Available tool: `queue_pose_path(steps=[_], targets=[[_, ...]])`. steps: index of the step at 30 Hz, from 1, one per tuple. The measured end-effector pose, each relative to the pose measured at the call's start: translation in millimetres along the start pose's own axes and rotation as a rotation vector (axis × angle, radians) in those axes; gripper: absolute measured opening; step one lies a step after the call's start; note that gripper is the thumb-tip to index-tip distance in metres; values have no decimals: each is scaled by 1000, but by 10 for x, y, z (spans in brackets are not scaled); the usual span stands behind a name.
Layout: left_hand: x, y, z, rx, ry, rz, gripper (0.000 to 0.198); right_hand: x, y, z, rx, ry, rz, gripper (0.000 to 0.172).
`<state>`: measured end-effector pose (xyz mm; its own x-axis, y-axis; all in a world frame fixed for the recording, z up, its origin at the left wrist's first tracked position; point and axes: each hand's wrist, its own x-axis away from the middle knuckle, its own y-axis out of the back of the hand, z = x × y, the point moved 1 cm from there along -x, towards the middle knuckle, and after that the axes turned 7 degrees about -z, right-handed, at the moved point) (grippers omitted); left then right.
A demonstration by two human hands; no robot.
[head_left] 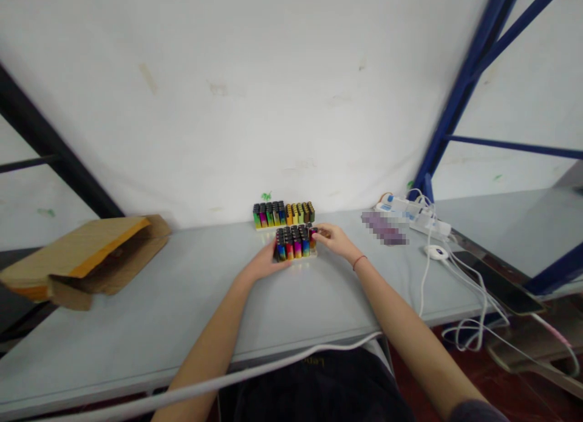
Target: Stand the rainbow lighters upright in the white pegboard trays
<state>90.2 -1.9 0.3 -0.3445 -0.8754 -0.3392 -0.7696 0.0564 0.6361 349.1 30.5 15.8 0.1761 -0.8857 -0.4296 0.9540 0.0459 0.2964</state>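
Upright lighters with multicoloured bodies and black tops stand in rows in a pale tray on the table. My left hand grips the near left corner of this tray, thumb along the front and fingers at the side. At the tray's right end, my right hand pinches a reddish lighter; its fingers partly hide it. Just behind stands a second tray of lighters, dark-topped on the left, with yellow and brown lighters on the right.
An open cardboard box lies at the left of the grey table. On the right are a power strip, a blurred purple item, white cables and a dark phone-like slab. A white wall stands behind; a cable crosses in front.
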Motion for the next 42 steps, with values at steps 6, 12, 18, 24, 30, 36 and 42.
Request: queue_pose_path(steps=[6,12,18,24,30,36,42], targets=[[-2,-3,15,2,2,-17,89,8,-22,-15,-67,-1,6,25],[-4,-3,24,-17,2,-8,90,24,-34,-23,8,65,51,18],[-4,-9,41,-12,8,-9,92,63,-39,32,156,118,75,14],[-13,-8,55,-8,11,-3,93,73,-51,51,236,73,102,35],[-17,-11,69,0,-3,-3,94,45,26,37,320,101,103,44],[-10,-6,69,-17,-2,0,93,3,329,-45,755,-70,-158,40],[-15,-4,69,-15,-10,-10,94,20,291,-78,1016,-105,66,36]])
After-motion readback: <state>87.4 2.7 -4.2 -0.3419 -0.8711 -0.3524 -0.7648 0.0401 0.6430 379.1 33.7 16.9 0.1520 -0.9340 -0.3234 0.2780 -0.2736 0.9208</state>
